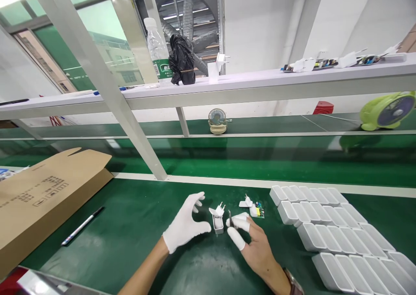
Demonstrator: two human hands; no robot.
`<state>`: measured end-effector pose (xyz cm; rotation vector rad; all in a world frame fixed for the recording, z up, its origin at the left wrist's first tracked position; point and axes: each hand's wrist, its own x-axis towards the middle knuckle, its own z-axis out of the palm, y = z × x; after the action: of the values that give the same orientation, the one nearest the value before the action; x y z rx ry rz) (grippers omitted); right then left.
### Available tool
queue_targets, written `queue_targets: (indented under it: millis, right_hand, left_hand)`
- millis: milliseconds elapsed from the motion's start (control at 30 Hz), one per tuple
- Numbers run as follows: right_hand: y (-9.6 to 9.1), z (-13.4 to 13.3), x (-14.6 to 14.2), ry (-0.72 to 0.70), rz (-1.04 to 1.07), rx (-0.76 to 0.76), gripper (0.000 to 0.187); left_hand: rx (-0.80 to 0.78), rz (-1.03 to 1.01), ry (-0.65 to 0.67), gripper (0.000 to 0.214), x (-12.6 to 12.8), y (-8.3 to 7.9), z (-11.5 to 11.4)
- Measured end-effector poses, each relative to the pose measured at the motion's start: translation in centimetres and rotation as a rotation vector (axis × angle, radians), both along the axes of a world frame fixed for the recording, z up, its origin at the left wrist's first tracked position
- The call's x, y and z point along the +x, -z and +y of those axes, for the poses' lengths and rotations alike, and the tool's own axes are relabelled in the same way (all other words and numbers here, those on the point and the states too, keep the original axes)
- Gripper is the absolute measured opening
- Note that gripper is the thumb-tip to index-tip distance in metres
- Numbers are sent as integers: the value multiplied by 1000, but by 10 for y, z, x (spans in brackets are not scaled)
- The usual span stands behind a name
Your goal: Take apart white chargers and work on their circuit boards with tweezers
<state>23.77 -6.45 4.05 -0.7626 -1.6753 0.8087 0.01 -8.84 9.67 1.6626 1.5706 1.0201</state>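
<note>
My left hand [186, 224], in a white glove, is open with thumb and fingers spread just left of a small white charger case [218, 225]. A white plug piece with two pins [217, 210] sits at the far end of that case. My right hand [255, 240] wears white finger cots and pinches a thin dark metal tool [230, 219] just right of the case; its exact kind is hard to tell. Beyond the right hand lie another white plug piece [247, 202] and a small circuit board [258, 210] with a yellow part.
Several rows of white charger cases [328, 230] stand at the right. On the left lie a cardboard box [48, 195] and a pen [82, 226]. A slanted metal post [130, 121] rises to a shelf [260, 86]. Two small fans, one green [385, 110], stand behind.
</note>
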Motion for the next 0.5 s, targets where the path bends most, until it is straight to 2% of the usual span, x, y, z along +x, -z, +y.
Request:
queue_targets:
  millis: [67, 133, 167, 233, 333, 433, 500]
  right_hand:
    - [4, 3, 2, 46, 55, -155, 12]
    - [5, 5, 2, 52, 129, -332, 18]
    - [5, 6, 1, 42, 177, -402, 21]
    - [1, 9, 0, 27, 281, -484, 28]
    - [-6, 13, 0, 24, 387, -537, 38]
    - [-9, 19, 0, 20, 432, -588, 46]
    - [-8, 21, 0, 14, 448, -586, 43]
  left_hand:
    - [-65, -4, 23, 104, 2, 25, 4]
    - [-114, -34, 33, 111, 13, 47, 6]
    - [-122, -48, 20, 107, 19, 56, 7]
    - [-106, -73, -21, 84, 33, 67, 12]
    - [-124, -208, -54, 46, 45, 69, 26]
    - [-218, -561, -64, 39, 48, 63, 41]
    - [-255, -848, -116, 39, 46, 57, 45]
